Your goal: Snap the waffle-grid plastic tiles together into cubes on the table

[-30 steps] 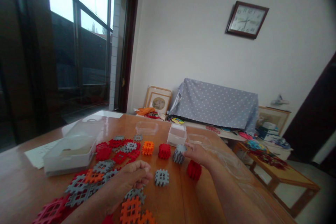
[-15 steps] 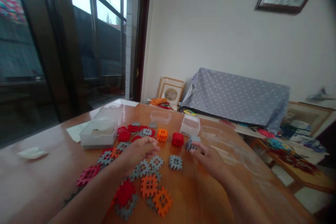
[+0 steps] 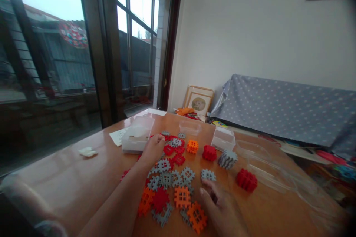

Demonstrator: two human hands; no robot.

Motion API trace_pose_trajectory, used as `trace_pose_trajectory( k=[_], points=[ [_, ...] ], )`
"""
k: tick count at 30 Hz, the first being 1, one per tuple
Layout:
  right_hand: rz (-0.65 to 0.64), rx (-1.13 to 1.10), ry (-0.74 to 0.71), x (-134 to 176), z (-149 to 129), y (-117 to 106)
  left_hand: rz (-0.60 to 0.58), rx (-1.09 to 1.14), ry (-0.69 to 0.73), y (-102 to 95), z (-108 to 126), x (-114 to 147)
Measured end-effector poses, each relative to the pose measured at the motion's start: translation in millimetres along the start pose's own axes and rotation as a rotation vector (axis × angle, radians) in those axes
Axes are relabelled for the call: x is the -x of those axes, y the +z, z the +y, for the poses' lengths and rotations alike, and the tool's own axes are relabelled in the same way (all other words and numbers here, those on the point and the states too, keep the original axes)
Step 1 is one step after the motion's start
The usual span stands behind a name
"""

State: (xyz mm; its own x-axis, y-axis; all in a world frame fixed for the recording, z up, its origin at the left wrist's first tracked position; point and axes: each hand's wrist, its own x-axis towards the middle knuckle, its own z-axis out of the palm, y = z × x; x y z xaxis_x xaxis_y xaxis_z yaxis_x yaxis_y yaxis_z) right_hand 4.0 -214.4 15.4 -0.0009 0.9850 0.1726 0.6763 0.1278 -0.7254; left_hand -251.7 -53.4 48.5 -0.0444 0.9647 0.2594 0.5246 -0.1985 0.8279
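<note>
My left hand [image 3: 156, 146] is over the far left of a loose pile of interlocking plastic squares, beside red pieces [image 3: 178, 158]. Its fingers are curled together; whatever they hold is hidden. My right hand [image 3: 218, 202] is low over the table, thumb and forefinger apart, just on the near side of a small grey stack of squares [image 3: 208, 174]. Beyond it stand an orange stack [image 3: 192, 146], a red stack [image 3: 209, 153] and a taller grey stack [image 3: 228, 159]. Another red stack [image 3: 247, 180] lies to its right. Loose orange squares [image 3: 183, 197] lie between my forearms.
A whitish plastic box with its lid raised [image 3: 135, 143] stands at the left of the pile. Behind the stacks is a small clear box [image 3: 223, 139]. Transparent trays [image 3: 267, 170] lie along the right side. A crumpled white scrap [image 3: 87, 152] is on the left.
The view has turned left. My right hand has left the taller grey stack and drawn nearer to me; the rightmost red stack now shows. My left hand has moved left, towards the whitish box.
</note>
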Motion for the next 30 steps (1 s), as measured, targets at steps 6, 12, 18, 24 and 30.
trace_pose_trajectory(
  k=[6, 12, 18, 24, 30],
  points=[
    [0.008, 0.056, -0.001, 3, 19, -4, -0.070, -0.291, 0.021, 7.5, -16, 0],
    [-0.071, 0.109, -0.005, 6, 19, -6, -0.152, -0.442, 0.033, 24.1, -17, 14],
    [-0.131, 0.170, -0.047, 11, 3, 0, -0.196, -0.331, 0.083, 26.0, -11, 11],
    [-0.268, 0.268, -0.054, 19, -7, 0, -0.117, -0.133, 0.050, 19.2, -4, 6],
    [-0.301, 0.280, -0.028, 20, -12, 2, -0.185, 0.107, 0.010, 22.7, 11, 14]
  ],
)
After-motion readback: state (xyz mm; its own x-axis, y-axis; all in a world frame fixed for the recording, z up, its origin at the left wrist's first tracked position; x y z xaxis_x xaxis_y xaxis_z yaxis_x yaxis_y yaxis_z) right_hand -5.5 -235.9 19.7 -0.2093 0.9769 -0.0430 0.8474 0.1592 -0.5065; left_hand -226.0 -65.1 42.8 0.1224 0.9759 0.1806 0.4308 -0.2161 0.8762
